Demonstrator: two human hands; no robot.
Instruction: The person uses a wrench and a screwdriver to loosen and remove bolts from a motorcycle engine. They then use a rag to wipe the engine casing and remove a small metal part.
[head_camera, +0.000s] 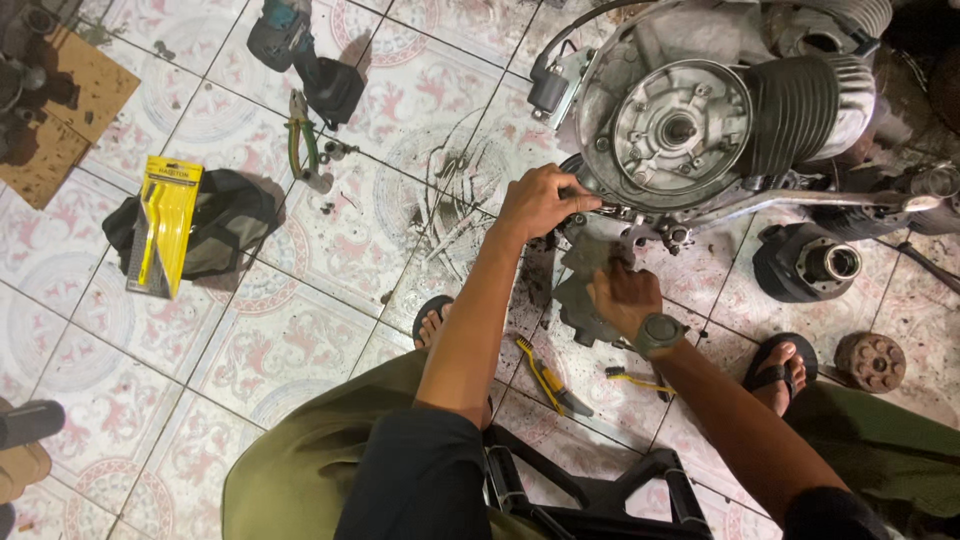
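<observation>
A grey engine (690, 120) with a round cover and finned cylinder lies on the patterned tile floor (300, 330). Left of it, well apart, a flat yellow blister package (165, 225) rests on a dark cloth (225, 220). The left hand (540, 203), arm stretched forward, closes its fingers on something small at the engine's lower rim. The right hand (622, 295), wrist bent, grips a grey gasket-like plate (580, 290) just below.
</observation>
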